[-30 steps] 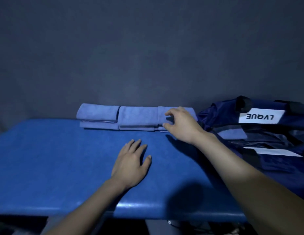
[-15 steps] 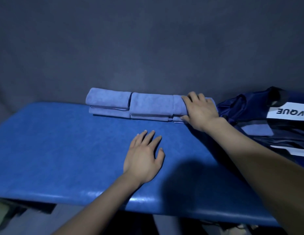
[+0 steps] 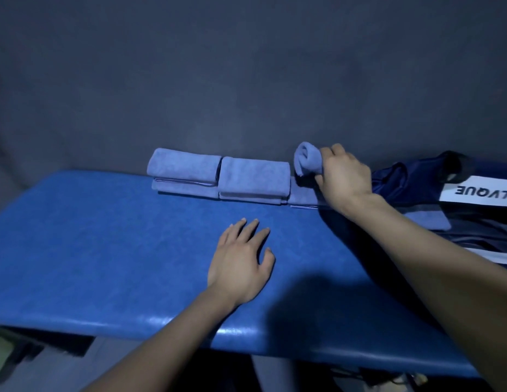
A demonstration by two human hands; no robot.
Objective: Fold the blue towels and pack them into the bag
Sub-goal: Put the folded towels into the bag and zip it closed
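Folded blue towels along far edge of table, in a row. Left stack (image 3: 184, 174): two folded towels, flat. Middle stack (image 3: 254, 179): same, touching left stack. Rightmost towel (image 3: 306, 158) lifted off its lower towel (image 3: 301, 193), bunched, gripped by right hand (image 3: 344, 179). Navy bag (image 3: 416, 182) w/ white "LVQUE" label at right, lying open; one light-blue towel (image 3: 427, 220) visible in it.

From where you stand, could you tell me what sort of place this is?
Probably a massage or therapy room, though I can't be sure: a blue padded table, folded towels stacked along it, and a plain dark backdrop.
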